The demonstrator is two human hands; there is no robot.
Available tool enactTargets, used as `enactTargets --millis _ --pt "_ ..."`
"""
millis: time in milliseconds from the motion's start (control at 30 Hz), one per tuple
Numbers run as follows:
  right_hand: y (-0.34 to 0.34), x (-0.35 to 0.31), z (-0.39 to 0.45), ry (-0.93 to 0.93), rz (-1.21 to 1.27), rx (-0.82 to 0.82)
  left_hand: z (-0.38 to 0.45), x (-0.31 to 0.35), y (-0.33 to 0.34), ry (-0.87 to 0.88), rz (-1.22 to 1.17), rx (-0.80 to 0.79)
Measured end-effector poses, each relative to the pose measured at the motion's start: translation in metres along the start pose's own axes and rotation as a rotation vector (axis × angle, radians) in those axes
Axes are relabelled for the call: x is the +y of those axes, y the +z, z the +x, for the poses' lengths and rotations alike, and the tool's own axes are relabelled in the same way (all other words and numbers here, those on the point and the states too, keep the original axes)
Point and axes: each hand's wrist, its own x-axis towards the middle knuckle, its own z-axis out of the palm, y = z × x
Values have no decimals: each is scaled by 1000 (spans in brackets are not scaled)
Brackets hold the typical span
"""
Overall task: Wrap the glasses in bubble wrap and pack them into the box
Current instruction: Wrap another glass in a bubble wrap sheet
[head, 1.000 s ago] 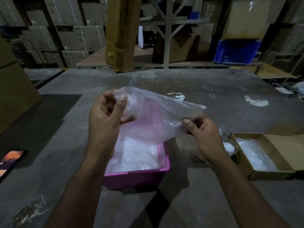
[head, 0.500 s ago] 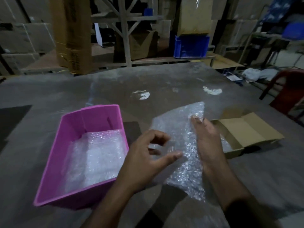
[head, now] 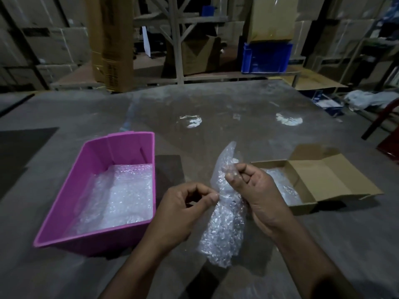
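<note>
While held above grey table (head: 280,244): crumpled clear bubble-wrap sheet (head: 224,229), between pink plastic bin (head: 121,156) and open brown cardboard box (head: 323,180). Left hand (head: 183,210) pinching its edge; right hand (head: 257,190) curled round upper part. Glasses inside: cannot tell. Print on tall carton (head: 112,50) unreadable.
</note>
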Motion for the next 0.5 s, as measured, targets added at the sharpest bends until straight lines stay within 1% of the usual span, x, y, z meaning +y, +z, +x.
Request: enactTargets --millis 167,233,300,333,433,500 --pt "-27 1 -1 21 -41 -20 -5 0 -3 13 23 125" --pt "-37 1 -2 31 -115 -15 -7 1 -2 18 34 214" --pt "-50 3 -4 77 -223 -48 -9 5 -3 8 36 304" --pt "-56 5 -6 115 -332 -82 -9 7 -4 12 57 340" --pt "-71 10 -15 184 -808 -165 -10 12 -6 4 85 392" --pt "-75 15 -21 205 -943 -167 -10 14 -5 -26 39 371"
